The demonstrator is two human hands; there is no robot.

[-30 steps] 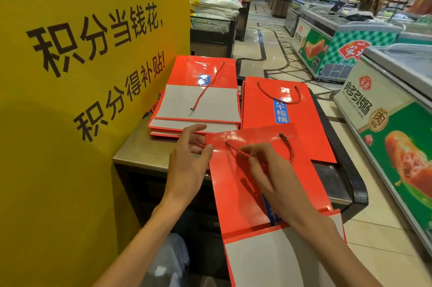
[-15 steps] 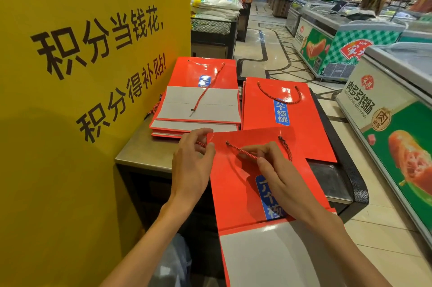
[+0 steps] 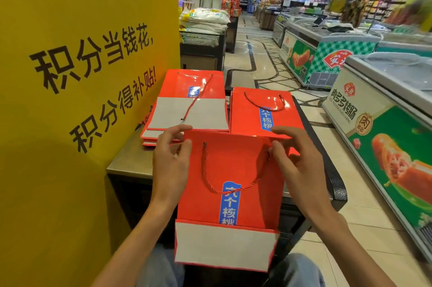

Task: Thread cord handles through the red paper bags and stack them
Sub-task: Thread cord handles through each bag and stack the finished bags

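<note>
Both hands (image 3: 171, 163) (image 3: 295, 165) raised, fingers pinching.

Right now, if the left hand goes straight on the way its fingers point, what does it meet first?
Probably the pile of red bags on the counter. The left hand grips the held bag at its top left corner, fingers pointing up and away toward that pile. Depth is unclear, so it may pass just above.

Flat red bag (image 3: 233, 170) upright, red cord handle (image 3: 210, 181) looped; its right end seemingly unthreaded
</note>
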